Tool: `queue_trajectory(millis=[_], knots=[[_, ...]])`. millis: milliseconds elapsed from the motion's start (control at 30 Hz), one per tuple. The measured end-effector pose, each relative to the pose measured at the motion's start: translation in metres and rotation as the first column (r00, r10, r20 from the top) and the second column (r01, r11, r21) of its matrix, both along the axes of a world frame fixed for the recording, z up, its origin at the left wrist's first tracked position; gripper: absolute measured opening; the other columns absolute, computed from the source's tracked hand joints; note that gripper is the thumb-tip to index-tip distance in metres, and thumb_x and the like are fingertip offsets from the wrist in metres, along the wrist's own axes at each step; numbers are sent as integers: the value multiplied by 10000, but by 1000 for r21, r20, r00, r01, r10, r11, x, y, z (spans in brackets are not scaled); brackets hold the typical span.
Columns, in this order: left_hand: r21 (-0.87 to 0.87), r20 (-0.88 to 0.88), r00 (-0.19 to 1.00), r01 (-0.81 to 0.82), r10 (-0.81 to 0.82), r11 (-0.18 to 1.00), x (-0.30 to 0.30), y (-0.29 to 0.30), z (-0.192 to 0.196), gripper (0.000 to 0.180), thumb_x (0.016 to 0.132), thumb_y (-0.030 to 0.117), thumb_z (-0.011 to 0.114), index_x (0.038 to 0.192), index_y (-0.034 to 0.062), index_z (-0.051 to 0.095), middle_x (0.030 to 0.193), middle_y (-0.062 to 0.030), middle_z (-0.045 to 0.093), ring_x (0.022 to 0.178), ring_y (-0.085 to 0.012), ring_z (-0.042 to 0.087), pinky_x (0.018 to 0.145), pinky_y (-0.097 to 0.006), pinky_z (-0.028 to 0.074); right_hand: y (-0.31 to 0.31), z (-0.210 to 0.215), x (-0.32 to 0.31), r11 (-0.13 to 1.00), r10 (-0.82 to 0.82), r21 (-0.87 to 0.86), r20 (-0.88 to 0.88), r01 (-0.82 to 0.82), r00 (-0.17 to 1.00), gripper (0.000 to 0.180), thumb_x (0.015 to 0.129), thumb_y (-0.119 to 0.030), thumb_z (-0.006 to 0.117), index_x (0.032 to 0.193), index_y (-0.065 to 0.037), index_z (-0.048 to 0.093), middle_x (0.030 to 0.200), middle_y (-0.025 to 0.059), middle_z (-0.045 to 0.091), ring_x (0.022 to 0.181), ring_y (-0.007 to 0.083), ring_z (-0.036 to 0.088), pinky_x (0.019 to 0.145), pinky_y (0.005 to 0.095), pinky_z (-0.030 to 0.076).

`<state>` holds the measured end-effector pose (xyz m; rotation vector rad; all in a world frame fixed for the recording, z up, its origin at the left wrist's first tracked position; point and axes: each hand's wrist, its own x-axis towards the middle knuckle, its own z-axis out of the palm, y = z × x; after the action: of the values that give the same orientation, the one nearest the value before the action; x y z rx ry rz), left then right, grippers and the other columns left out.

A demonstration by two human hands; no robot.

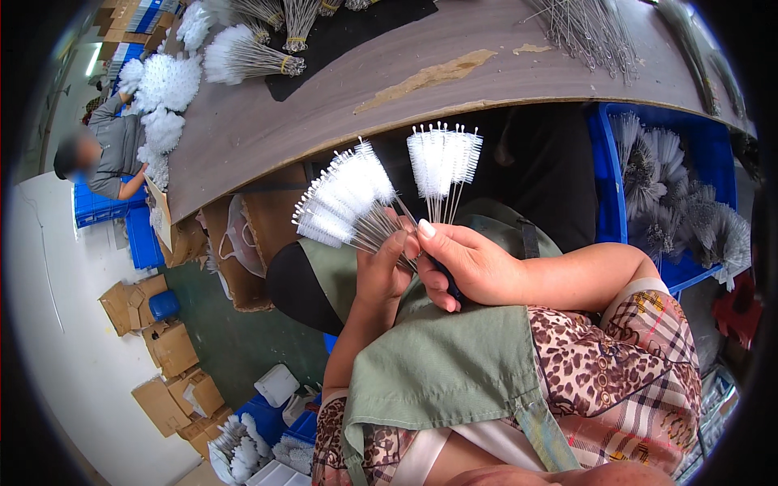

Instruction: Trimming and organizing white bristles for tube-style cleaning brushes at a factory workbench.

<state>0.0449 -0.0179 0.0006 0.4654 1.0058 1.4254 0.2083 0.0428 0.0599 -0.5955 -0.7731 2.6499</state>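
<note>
My left hand is closed round the wire stems of a wide fan of small white-bristled brushes, their tips pointing up and left. Close against it, my right hand is closed on a slim tool with a dark handle. The tool's narrow metal end reaches up beside the fan; its exact kind I cannot make out. A smaller bunch of the same brushes stands upright just above my right hand, apart from the fan at the bristles. Its lower stems are hidden behind my right fingers.
The worn table carries tied brush bundles and loose looped wire stems. A blue crate of brushes stands at the right. Cardboard boxes lie on the floor at left, where another person works.
</note>
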Motion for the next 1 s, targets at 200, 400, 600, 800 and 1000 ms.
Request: queue_trajectory(millis=[200,400,600,800,1000], knots=[[-48,7,1000,10,-9,999,3,2,3,148,812,-5,546,953,12,502,791,-51,534,699,-117,506,666,-253,430,0,-4,0,999,-22,46,-5,22,1000,409,994,-408,280,943,-41,453,601,9,432,455,102,483,438,217,404],[-41,-18,999,30,-31,999,2,3,3,116,809,-22,519,919,7,494,776,-55,527,700,-123,507,654,-252,428,-1,-8,-2,997,-30,65,-7,30,1000,405,994,-399,282,905,-40,447,602,6,447,459,103,512,427,216,415],[-15,-29,999,33,-33,999,6,5,6,79,823,-4,503,900,7,493,763,-61,524,687,-138,509,662,-264,428,-1,-10,-1,999,-36,32,-13,36,999,394,996,-393,281,895,-46,438,606,7,447,460,105,518,412,216,410],[-90,30,999,18,-15,996,2,4,5,147,817,1,572,950,11,509,830,-71,570,744,-156,559,691,-284,464,6,-5,2,990,-34,135,-43,39,998,346,998,-359,306,919,-51,443,621,22,483,503,109,535,462,230,445],[-204,29,999,23,-18,979,8,2,14,298,809,19,618,1080,-6,497,867,-87,596,769,-229,642,714,-367,553,102,29,9,-45,-598,993,-113,108,794,514,788,-472,662,928,0,513,672,75,515,616,138,515,557,303,397]])
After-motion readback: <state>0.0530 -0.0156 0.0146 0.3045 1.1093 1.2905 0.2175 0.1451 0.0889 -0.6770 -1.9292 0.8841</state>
